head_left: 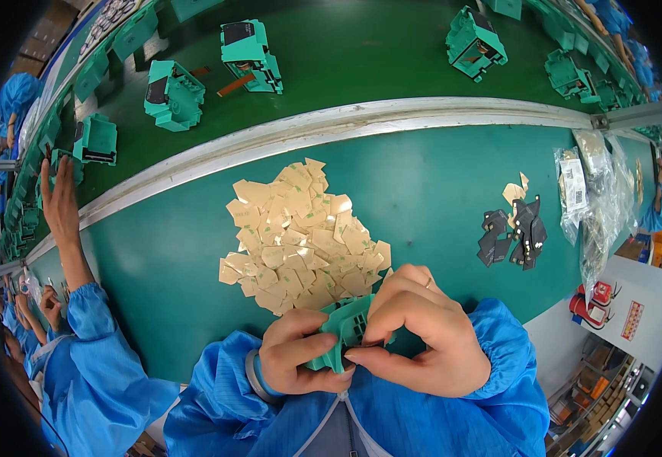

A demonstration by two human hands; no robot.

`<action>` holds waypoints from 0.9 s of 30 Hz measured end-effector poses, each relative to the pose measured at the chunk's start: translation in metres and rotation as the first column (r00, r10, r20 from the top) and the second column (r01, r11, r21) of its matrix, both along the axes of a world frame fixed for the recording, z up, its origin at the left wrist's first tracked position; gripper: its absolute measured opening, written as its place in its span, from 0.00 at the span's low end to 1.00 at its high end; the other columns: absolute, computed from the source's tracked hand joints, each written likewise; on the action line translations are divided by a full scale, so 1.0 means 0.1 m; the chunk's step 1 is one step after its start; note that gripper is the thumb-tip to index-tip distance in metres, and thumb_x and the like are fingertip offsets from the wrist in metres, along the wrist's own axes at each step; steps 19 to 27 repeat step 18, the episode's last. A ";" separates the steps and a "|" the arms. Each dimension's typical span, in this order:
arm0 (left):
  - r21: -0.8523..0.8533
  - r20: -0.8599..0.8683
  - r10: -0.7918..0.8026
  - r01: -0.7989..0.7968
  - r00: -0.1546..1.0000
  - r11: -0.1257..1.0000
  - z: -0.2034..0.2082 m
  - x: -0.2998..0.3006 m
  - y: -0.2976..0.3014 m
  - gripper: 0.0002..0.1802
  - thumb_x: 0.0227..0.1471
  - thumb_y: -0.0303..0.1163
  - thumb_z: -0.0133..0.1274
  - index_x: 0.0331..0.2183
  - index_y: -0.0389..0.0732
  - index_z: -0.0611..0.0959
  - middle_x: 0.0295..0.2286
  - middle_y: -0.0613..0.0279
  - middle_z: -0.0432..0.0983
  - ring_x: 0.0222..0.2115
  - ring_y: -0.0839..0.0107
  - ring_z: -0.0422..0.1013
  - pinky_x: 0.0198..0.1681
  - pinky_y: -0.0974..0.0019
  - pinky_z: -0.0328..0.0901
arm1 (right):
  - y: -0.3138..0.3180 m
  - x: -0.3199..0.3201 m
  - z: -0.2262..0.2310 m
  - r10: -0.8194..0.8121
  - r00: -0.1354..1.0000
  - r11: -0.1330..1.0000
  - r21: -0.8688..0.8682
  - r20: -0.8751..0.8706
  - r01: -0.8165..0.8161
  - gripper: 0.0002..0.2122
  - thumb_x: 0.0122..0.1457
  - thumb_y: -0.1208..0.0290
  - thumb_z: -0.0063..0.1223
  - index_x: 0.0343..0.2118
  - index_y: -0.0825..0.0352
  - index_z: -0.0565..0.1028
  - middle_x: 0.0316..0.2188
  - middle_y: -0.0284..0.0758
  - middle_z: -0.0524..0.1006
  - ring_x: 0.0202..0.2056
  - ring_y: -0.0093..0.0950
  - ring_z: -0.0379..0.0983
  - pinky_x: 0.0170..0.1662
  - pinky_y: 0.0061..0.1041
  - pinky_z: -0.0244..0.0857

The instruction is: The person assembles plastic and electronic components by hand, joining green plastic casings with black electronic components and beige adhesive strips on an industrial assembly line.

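Close to my body, my left hand (pixel 294 356) is closed around a green plastic housing (pixel 352 318) with slots in one face. My right hand (pixel 430 339) comes over it from the right, thumb and forefinger pinched together at its side. A small dark piece (pixel 377 344) shows between those fingertips; its exact shape is hidden. Just beyond my hands lies a heap of tan, angular peel-off backing papers (pixel 296 236). Farther right on the green table sits a small pile of black flat angular pieces (pixel 527 234), with a few tan papers beside it.
Past a metal rail (pixel 346 114), a green conveyor belt (pixel 361 53) carries several green housings (pixel 248 57). Clear plastic bags (pixel 596 190) lie at the right. On the left, a co-worker's hand (pixel 60 202) reaches to a housing on the belt. A red-handled item (pixel 594 305) rests lower right.
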State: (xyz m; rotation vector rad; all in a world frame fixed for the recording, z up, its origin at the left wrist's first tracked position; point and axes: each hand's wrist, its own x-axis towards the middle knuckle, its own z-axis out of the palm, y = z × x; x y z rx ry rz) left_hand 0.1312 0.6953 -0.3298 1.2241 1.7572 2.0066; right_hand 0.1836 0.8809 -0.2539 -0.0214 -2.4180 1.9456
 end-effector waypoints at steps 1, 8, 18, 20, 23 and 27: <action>0.006 -0.003 -0.017 0.017 1.000 1.000 -0.01 -0.01 0.00 0.30 0.32 0.30 0.67 0.40 0.37 0.71 0.34 0.48 0.70 0.26 0.62 0.70 0.24 0.67 0.65 | 0.00 0.00 0.00 0.000 1.000 1.000 0.001 0.001 0.000 0.10 0.42 0.78 0.61 0.23 0.61 0.68 0.21 0.28 0.66 0.28 0.27 0.62 0.36 0.26 0.50; -0.015 0.552 -0.161 0.202 0.818 0.979 0.11 0.04 -0.03 0.24 0.34 0.24 0.62 0.37 0.35 0.71 0.23 0.52 0.73 0.18 0.69 0.69 0.21 0.70 0.62 | 0.02 0.00 -0.03 0.004 0.999 0.999 0.051 -0.037 -0.002 0.11 0.39 0.79 0.63 0.24 0.62 0.70 0.22 0.28 0.68 0.27 0.26 0.63 0.35 0.26 0.50; -0.197 0.379 -0.005 0.086 0.925 0.977 0.05 0.11 -0.11 0.22 0.30 0.24 0.61 0.32 0.34 0.71 0.16 0.59 0.69 0.12 0.72 0.64 0.14 0.71 0.55 | 0.03 -0.02 0.02 0.043 0.999 0.991 0.129 -0.033 -0.038 0.12 0.38 0.79 0.64 0.25 0.62 0.71 0.24 0.29 0.70 0.27 0.26 0.64 0.35 0.25 0.50; -0.197 0.379 -0.005 0.086 0.925 0.977 0.05 0.11 -0.11 0.22 0.30 0.24 0.61 0.32 0.34 0.71 0.16 0.59 0.69 0.12 0.72 0.64 0.14 0.71 0.55 | 0.03 -0.02 0.02 0.043 0.999 0.991 0.129 -0.033 -0.038 0.12 0.38 0.79 0.64 0.25 0.62 0.71 0.24 0.29 0.70 0.27 0.26 0.64 0.35 0.25 0.50; -0.197 0.379 -0.005 0.086 0.925 0.977 0.05 0.11 -0.11 0.22 0.30 0.24 0.61 0.32 0.34 0.71 0.16 0.59 0.69 0.12 0.72 0.64 0.14 0.71 0.55 | 0.03 -0.02 0.02 0.043 0.999 0.991 0.129 -0.033 -0.038 0.12 0.38 0.79 0.64 0.25 0.62 0.71 0.24 0.29 0.70 0.27 0.26 0.64 0.35 0.25 0.50; -0.197 0.379 -0.005 0.086 0.925 0.977 0.05 0.11 -0.11 0.22 0.30 0.24 0.61 0.32 0.34 0.71 0.16 0.59 0.69 0.12 0.72 0.64 0.14 0.71 0.55 | 0.03 -0.02 0.02 0.043 0.999 0.991 0.129 -0.033 -0.038 0.12 0.38 0.79 0.64 0.25 0.62 0.71 0.24 0.29 0.70 0.27 0.26 0.64 0.35 0.25 0.50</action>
